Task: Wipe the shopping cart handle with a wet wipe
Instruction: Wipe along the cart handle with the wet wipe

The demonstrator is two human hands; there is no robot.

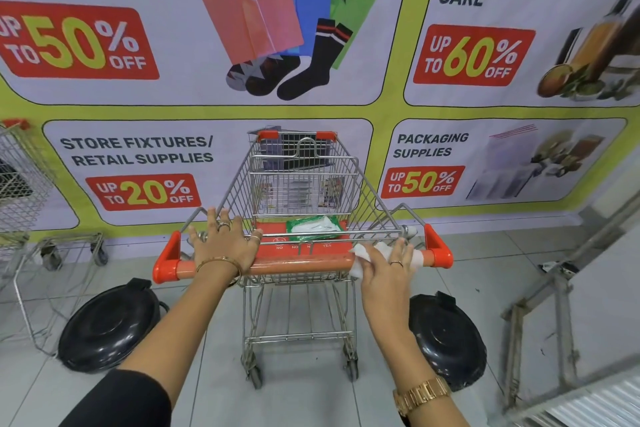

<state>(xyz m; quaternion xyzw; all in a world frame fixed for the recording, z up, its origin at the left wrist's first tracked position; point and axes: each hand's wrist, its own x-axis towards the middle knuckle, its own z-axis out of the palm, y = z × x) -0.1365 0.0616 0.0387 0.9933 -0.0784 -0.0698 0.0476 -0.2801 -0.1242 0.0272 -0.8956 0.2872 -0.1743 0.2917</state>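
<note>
**Wiping under way at the handle's right end**

Right hand (384, 267) pressing one white wipe (360, 258) onto the cart handle (301, 263), fingers (401, 246) curled over it near the right end. Left hand (225, 243) flat across the left end, fingers spread, holding nothing. Probably the middle and left stretch left to clean. One cart, one green wipe pack (313, 228) on the child seat, two black lids (107, 326) on the floor.
</note>
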